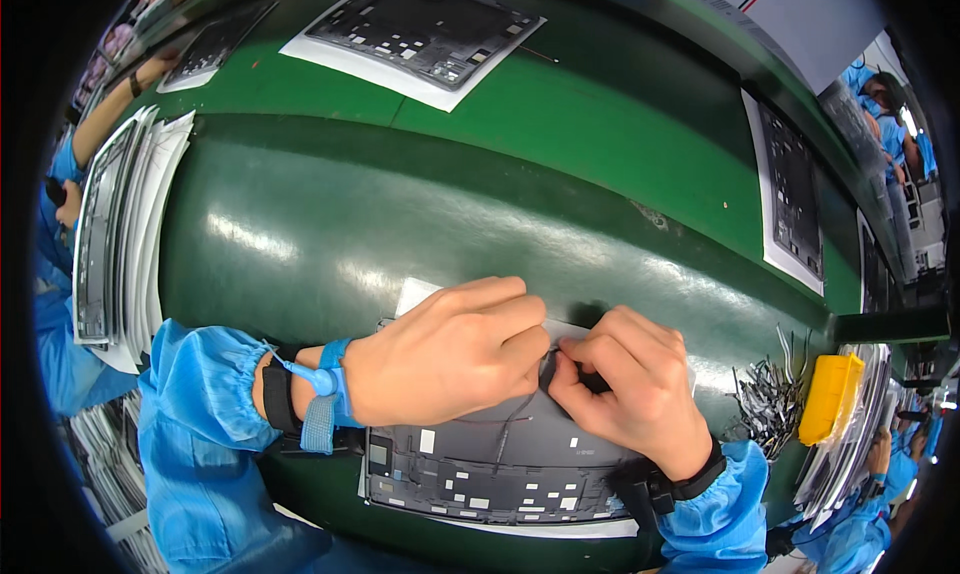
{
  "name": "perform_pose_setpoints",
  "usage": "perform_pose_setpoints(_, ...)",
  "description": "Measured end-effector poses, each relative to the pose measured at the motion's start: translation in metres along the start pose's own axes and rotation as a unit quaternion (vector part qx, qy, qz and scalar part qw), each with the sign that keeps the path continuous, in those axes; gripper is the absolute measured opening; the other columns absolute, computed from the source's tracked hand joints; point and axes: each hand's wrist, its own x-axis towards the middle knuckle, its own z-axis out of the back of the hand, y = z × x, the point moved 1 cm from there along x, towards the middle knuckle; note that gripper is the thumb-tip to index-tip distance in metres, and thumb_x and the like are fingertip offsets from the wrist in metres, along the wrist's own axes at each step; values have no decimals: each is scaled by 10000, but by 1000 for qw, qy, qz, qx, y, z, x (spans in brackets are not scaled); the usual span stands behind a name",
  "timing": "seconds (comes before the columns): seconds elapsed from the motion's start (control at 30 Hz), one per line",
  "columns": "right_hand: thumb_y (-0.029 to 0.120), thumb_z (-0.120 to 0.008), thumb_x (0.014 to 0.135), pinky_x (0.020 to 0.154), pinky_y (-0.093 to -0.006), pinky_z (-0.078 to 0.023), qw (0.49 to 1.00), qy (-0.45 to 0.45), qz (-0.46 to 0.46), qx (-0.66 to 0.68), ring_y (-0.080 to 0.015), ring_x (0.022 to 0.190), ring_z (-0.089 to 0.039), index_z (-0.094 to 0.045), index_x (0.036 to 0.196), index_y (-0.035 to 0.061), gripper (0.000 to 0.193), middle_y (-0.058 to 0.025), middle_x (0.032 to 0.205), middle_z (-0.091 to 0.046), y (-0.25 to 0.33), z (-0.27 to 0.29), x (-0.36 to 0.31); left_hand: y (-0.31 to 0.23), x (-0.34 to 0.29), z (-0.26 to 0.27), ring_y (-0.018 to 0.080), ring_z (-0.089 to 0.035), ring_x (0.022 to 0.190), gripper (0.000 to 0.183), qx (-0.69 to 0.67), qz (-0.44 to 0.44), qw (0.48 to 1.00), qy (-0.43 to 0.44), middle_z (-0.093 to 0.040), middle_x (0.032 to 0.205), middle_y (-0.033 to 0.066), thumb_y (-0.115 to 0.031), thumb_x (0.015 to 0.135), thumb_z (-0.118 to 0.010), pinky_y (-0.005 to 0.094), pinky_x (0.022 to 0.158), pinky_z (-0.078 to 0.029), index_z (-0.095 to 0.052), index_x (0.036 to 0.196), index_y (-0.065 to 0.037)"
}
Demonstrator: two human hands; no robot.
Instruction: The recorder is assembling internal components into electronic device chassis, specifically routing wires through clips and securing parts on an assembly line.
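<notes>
While both of your hands meet over the dark grey panel (500, 464), the panel lies flat on a white sheet (420, 294) at the near edge of the green counter (400, 214), directly in front of you. Your left hand (445, 349) rests knuckles-up across the panel's upper part, fingers curled, thumb and forefinger closed at a small dark strip (547, 369). Your right hand (630, 384) sits just beside it, touching it at the fingertips, with its fingers pinched together on the same strip. A thin dark cable (510, 429) runs down the panel from where the hands meet. Your left wrist carries a blue strap (325, 394) next to a black band; your right wrist bears a black band (670, 484). Both sleeves are blue.

To your left, a stack of panels and white sheets (125, 234) stands on edge. To your right, a yellow tray (830, 399) lies beside a heap of thin dark strips (765, 404). Further panels on white sheets (420, 34) lie well apart on the far side of the counter.
</notes>
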Motion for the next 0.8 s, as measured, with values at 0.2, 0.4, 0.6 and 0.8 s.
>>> perform_pose_setpoints(0.2,-30,-774,631,456,-375,-419,1000,8,-13,-3,-231,573,-531,-546,686,48,247,-58,678,-472,3,0,1,0,2,-2,267,-508,685,183,-17,4,1000,-14,-500,780,88,10,709,-755,377,601,-461,-579,758,1)
perform_pose_setpoints(0.4,-5,-779,645,465,-383,-434,1000,8,-3,-18,-242,580,-549,-551,688,48,238,-61,678,-490,7,3,0,-4,6,1,279,-520,713,176,-25,24,999,-9,-513,784,98,-15,730,-755,398,624,-472,-584,771,-5)
perform_pose_setpoints(0.6,1,-783,781,520,-350,-500,993,40,-99,-41,-241,612,-634,-717,880,12,120,-84,757,-620,47,58,-11,-38,-14,90,352,-604,767,167,78,189,978,42,-619,847,159,-113,869,-746,471,673,-489,-629,823,-2)
perform_pose_setpoints(0.8,20,-736,866,673,-375,-542,898,-69,-416,-128,-287,731,-667,-664,1162,-3,306,-176,910,-680,118,107,-78,-97,-77,102,362,-686,953,257,-35,415,904,99,-644,1138,238,-94,965,-659,411,793,-562,-629,1149,83)
